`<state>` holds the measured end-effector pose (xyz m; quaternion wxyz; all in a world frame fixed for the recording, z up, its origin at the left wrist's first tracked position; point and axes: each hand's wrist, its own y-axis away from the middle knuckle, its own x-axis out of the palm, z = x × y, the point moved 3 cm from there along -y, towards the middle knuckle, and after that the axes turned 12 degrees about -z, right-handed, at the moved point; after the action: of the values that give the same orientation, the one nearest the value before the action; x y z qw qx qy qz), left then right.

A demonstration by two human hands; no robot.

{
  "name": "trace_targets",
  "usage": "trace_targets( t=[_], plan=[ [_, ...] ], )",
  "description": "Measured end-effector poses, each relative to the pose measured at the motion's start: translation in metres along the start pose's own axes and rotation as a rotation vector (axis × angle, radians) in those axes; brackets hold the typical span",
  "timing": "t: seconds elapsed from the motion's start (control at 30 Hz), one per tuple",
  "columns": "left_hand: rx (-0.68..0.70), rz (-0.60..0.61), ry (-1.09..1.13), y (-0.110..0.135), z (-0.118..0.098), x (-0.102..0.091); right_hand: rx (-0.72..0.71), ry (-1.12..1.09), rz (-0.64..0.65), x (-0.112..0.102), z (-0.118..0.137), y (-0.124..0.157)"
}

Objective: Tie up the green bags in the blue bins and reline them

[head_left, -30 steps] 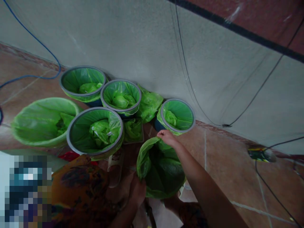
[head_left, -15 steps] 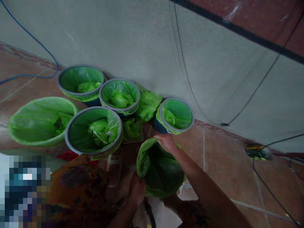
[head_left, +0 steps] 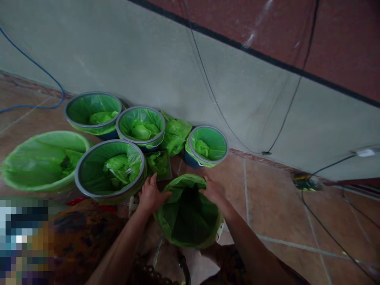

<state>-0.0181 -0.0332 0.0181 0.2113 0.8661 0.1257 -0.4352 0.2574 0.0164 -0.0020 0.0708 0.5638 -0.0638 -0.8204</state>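
Green liner (head_left: 190,232) sits mouth-up between left grip (head_left: 151,196) and right grip (head_left: 214,193). Looks like thin film: likely light, limp, slippery, tearable; best held at the rim. Left is open, fingers splayed, thumb by the rim; right curls at the opposite edge, can't tell if pinching. Both reach forward.

hands (head_left: 214,192) at open green liner (head_left: 192,231); lined buckets (head_left: 90,170) nearby; blue cable (head_left: 29,106) far left; grey wall (head_left: 118,59) behind

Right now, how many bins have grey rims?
4: the back-left bin, the middle bin beside it, the front bin before them, and the right bin past the green plastic. Others may be hidden.
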Motion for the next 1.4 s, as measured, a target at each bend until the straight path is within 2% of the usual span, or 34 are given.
trace_targets(
  t=[0.07, 0.13, 0.23, 0.37, 0.5, 0.6, 0.7, 0.77, 0.87, 0.97, 1.07, 1.17, 1.27, 1.4],
  plan=[
    [0.109, -0.026, 0.112, -0.014, -0.025, -0.006, -0.032, -0.06, -0.018, -0.011, 0.006, -0.004],
    [0.16, 0.03, 0.199, -0.022, -0.047, 0.0, -0.13, -0.17, -0.066, -0.02, 0.02, -0.015],
    [0.279, 0.134, 0.046, -0.023, -0.07, 0.023, -0.287, -0.252, -0.057, -0.015, 0.042, -0.034],
    [0.415, 0.167, -0.256, -0.018, -0.068, 0.048, -0.425, -0.162, 0.076, 0.009, 0.052, -0.042],
    [0.443, 0.176, -0.373, -0.019, -0.059, 0.054, -0.467, -0.115, 0.1, 0.016, 0.045, -0.043],
    [0.444, 0.18, -0.401, -0.023, -0.064, 0.049, -0.397, -0.109, 0.072, 0.012, 0.038, -0.045],
    [0.453, 0.098, -0.36, -0.028, -0.073, 0.035, -0.166, -0.093, -0.034, 0.006, 0.023, -0.038],
    [0.428, 0.034, -0.311, -0.035, -0.073, 0.023, 0.022, -0.081, -0.122, 0.005, 0.009, -0.022],
    [0.381, 0.011, -0.208, -0.046, -0.068, 0.01, 0.28, -0.039, -0.217, 0.008, -0.009, 0.014],
    [0.372, 0.001, -0.11, -0.053, -0.067, 0.006, 0.427, -0.025, -0.228, 0.013, -0.015, 0.046],
    [0.41, -0.019, -0.048, -0.054, -0.076, 0.009, 0.409, -0.015, -0.3, 0.003, -0.008, 0.052],
    [0.45, -0.024, -0.015, -0.053, -0.091, 0.018, 0.284, -0.084, -0.384, -0.015, 0.005, 0.025],
    [0.434, 0.001, -0.07, -0.056, -0.1, 0.032, 0.122, -0.178, -0.342, -0.021, 0.021, -0.016],
    [0.461, 0.027, -0.184, -0.063, -0.093, 0.047, -0.024, -0.129, -0.209, -0.001, 0.033, -0.047]
  ],
)
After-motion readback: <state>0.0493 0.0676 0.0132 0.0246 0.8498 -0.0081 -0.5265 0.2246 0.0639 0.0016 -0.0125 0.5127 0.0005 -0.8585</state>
